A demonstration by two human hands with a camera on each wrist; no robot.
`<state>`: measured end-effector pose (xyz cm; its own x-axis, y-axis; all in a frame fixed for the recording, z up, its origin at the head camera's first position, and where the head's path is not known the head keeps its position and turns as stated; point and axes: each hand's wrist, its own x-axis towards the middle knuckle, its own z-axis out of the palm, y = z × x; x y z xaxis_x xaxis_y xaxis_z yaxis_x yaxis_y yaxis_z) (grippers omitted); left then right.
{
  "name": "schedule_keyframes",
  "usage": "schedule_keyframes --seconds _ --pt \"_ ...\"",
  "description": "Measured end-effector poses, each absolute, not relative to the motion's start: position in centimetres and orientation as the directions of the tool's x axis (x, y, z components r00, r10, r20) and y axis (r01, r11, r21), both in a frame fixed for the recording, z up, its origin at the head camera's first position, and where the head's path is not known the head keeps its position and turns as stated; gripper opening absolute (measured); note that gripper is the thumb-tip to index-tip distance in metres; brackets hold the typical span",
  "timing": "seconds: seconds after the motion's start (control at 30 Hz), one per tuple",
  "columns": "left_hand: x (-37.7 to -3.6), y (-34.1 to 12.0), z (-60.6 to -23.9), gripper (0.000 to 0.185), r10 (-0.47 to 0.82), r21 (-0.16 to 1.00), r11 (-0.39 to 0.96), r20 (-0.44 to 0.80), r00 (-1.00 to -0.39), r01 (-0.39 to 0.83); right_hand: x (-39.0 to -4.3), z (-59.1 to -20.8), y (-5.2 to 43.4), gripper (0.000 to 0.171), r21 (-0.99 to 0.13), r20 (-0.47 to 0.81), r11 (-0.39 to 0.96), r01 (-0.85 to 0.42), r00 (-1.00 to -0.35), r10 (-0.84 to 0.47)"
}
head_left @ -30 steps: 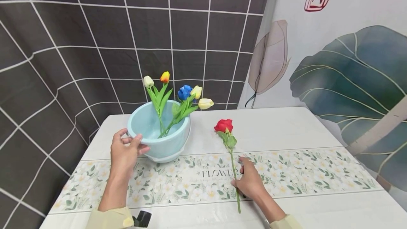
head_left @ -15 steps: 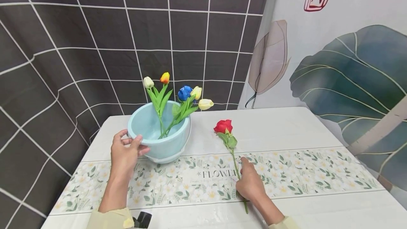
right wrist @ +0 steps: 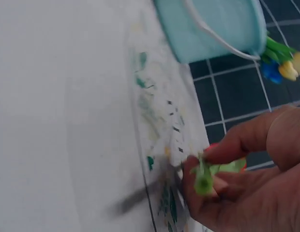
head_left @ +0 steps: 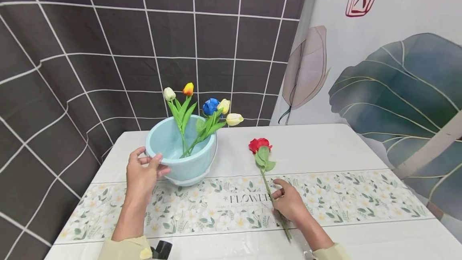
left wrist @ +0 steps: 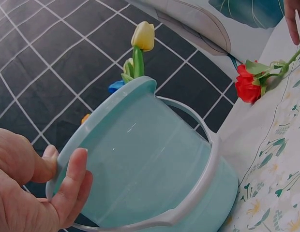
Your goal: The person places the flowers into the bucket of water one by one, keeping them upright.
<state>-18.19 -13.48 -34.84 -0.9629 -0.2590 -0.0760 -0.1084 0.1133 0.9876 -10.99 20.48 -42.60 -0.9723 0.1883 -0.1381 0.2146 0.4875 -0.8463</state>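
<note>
A light blue bucket [head_left: 191, 167] stands on the table, its white handle hanging down the outside. My left hand [head_left: 142, 175] holds its rim at the near left, thumb and fingers on either side of the wall, as the left wrist view shows. Several tulips stand slanted inside: a white tulip [head_left: 169, 94], an orange-yellow tulip [head_left: 188, 88], pale yellow ones [head_left: 234, 119] and a blue bloom [head_left: 210, 106]. To the right, my right hand [head_left: 288, 204] pinches the stem of a red rose [head_left: 259, 145]. In the right wrist view the cut stem end [right wrist: 204, 183] points toward the camera.
The table wears a white cloth [head_left: 306, 143] with a floral band [head_left: 346, 196] lettered "FLOWER". Behind it hangs a dark cloth with a white grid [head_left: 216, 35]. A leaf-print curtain [head_left: 397, 87] hangs at the right.
My right hand has turned the rose: its leaves face another way, the stem's lower end has swung right, and the bloom has shifted slightly right. The left hand and the bucket keep their place.
</note>
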Motion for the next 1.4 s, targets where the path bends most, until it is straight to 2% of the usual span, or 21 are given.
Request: schedule_keyframes --seconds 0.1,0.2,0.3,0.4,0.87,1.4 --pt "-18.2 -13.6 -34.8 0.064 -0.259 0.988 0.115 -0.073 -0.963 -0.106 -11.0 -42.6 21.2 0.068 -0.933 -0.221 0.276 0.232 -0.973 0.068" --pt "-18.1 -13.6 -34.8 0.065 -0.256 0.987 0.119 -0.072 -0.964 -0.105 -11.0 -42.8 21.8 0.070 -0.961 -0.267 0.099 0.259 -0.961 -0.074" --pt "-18.1 -13.6 -34.9 0.064 -0.255 0.987 0.122 -0.068 -0.965 -0.102 -11.1 -43.0 22.2 0.075 -0.963 -0.263 -0.021 0.269 -0.952 -0.157" --pt "-18.0 -13.7 -34.9 0.064 -0.256 0.988 0.121 -0.062 -0.965 -0.096 -11.2 -42.9 22.2 0.076 -0.964 -0.236 -0.086 0.252 -0.959 -0.157" --pt "-18.0 -13.9 -34.9 0.064 -0.266 0.990 0.105 -0.060 -0.962 -0.091 -11.9 -39.9 20.4 0.067 -0.990 -0.093 -0.115 0.079 -0.988 0.125" --pt "-18.0 -13.6 -34.9 0.065 -0.250 0.990 0.119 -0.050 -0.967 -0.082 -13.9 -35.1 18.1 0.061 -0.983 0.083 -0.145 -0.111 -0.979 0.186"
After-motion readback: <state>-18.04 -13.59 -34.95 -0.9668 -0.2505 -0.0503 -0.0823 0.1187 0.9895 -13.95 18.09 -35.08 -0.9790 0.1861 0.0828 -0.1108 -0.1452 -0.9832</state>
